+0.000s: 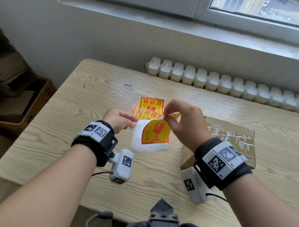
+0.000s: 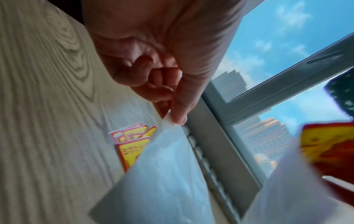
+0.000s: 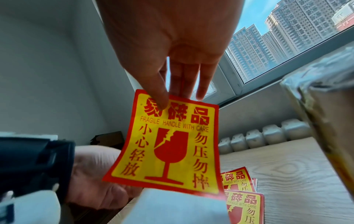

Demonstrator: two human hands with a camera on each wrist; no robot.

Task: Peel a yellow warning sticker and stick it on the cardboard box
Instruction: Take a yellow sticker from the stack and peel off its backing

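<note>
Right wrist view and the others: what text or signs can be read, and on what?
Peeled sticker: "易碎品"
Same: "FRAGILE HANDLE WITH CARE"
Same: "小心轻放", "勿压勿摔"; broken-glass sign
Sticker pile: "易碎品", "HANDLE WITH CARE"; the rest is hidden
Wrist bands: square code markers, small letters unreadable
Cardboard box: nothing readable

The sticker (image 3: 168, 145) is yellow with red border, lettering and broken-glass symbol; its backing (image 1: 144, 146) is white.

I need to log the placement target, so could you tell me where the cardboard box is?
In the head view, the cardboard box lies on the table, right of the sticker pile, behind the right hand.
</note>
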